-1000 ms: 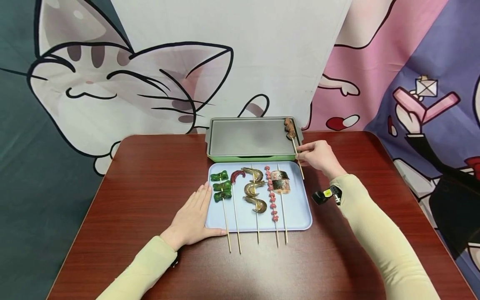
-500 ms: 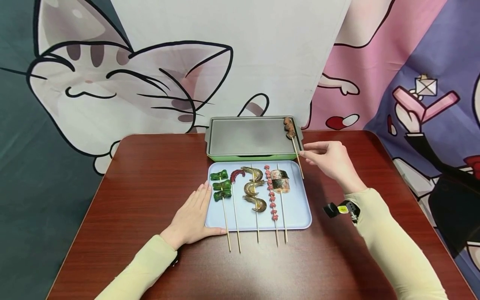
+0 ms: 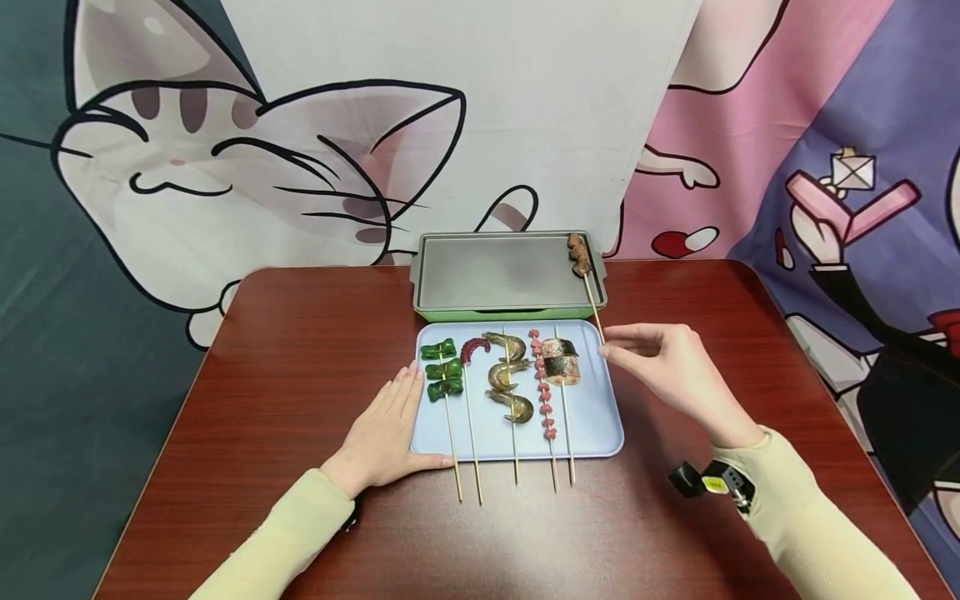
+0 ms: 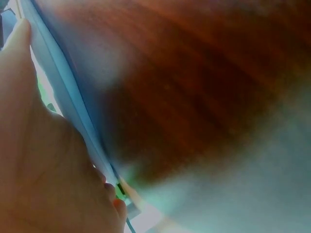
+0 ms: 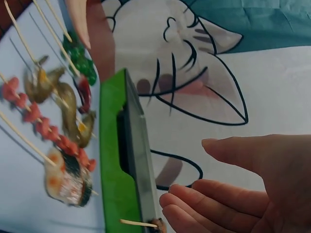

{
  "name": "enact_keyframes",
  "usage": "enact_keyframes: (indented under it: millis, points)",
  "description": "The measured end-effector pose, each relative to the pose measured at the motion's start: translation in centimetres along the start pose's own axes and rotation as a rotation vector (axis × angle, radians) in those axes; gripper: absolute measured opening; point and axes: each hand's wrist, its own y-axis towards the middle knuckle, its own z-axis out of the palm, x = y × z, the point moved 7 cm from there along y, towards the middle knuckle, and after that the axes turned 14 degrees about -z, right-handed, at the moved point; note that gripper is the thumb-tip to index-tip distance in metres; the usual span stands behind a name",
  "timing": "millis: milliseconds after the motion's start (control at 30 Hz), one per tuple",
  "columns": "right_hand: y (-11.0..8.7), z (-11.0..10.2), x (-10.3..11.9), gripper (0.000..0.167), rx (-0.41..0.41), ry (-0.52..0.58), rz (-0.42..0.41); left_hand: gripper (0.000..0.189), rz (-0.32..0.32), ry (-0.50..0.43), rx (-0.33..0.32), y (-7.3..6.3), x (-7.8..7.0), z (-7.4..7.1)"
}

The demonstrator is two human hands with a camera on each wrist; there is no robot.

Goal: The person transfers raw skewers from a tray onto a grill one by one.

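The left hand [image 3: 381,433], fingers straight, rests along the left edge of the tray [image 3: 600,429]. Five skewers [image 3: 517,409] lie on the tray (sticks overhanging its near rim). The right hand [image 3: 675,367], thumb and fingers apart, holds nothing. Beyond, one meat skewer [image 3: 580,258] rests on the grill [image 3: 487,275]: one apparently placed, five not.

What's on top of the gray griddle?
One brown skewer lies at the right end of the griddle, its stick reaching past the front edge. The griddle directly beneath it is hidden.

Left hand [image 3: 384,432] outstretched, right hand [image 3: 678,371] relaxed
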Motion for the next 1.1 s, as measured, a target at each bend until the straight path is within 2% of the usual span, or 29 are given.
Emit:
enact_keyframes:
  millis: [200,467,867,1100]
  points:
    - [-1.7,1.7,0.1,0.037,0.039,0.086,0.011,0.128,-0.016,0.036,0.027,0.2,0.3,0.6]
    - [-3.4,4.6,-1.2,0.036,0.09,0.149,0.047,0.126,-0.014,0.025,0.03,0.1,-0.4,-0.7]
    - [-4.7,9.0,-4.4,0.039,0.164,0.218,0.14,0.126,-0.017,0.045,0.043,0.2,-0.3,-0.6]
    - [-4.8,10.4,-4.8,0.037,0.174,0.251,0.123,0.128,-0.007,0.036,0.03,0.1,-0.2,-0.2]
